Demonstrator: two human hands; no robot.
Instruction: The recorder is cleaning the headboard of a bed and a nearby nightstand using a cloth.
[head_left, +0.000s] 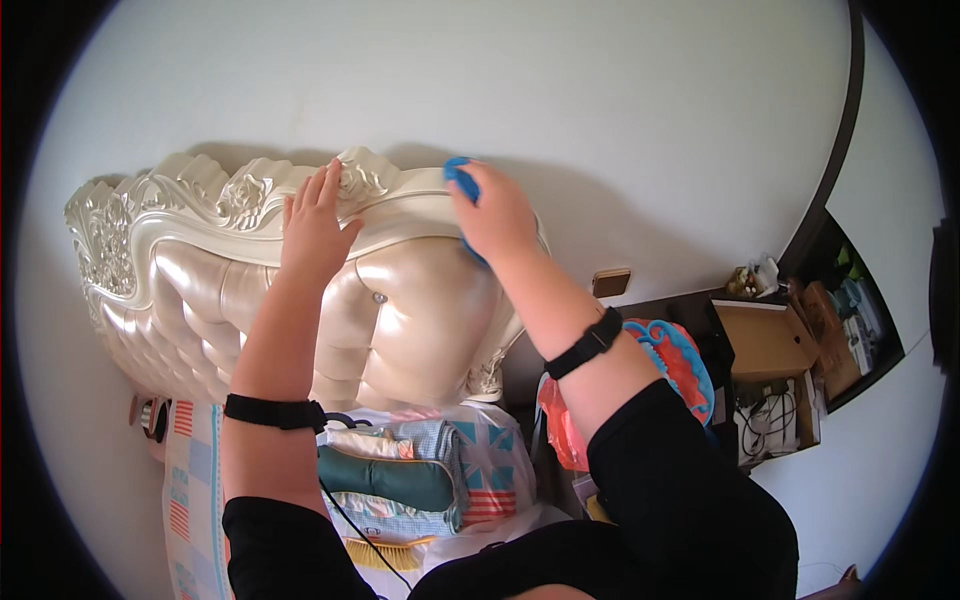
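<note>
Before me stands a headboard (420, 300) with a tufted, pearly cushioned panel and a carved cream frame. My right hand (491, 210) grips a blue cloth (461, 176) against the frame's upper right edge; part of the cloth shows below the palm. Fingers spread, my left hand (315, 229) is at the frame's top, beside a carved rose (361, 178), and holds nothing. Whether its palm touches the frame I cannot tell.
Below the headboard lie a folded checked cloth (442, 442), a dark green pillow (397, 480) and a bristle brush (382, 553). To the right are a red plastic bag (562, 435), a blue-rimmed item (697, 375) and an open cardboard box (765, 337) with cables. A wall switch (611, 282) is nearby.
</note>
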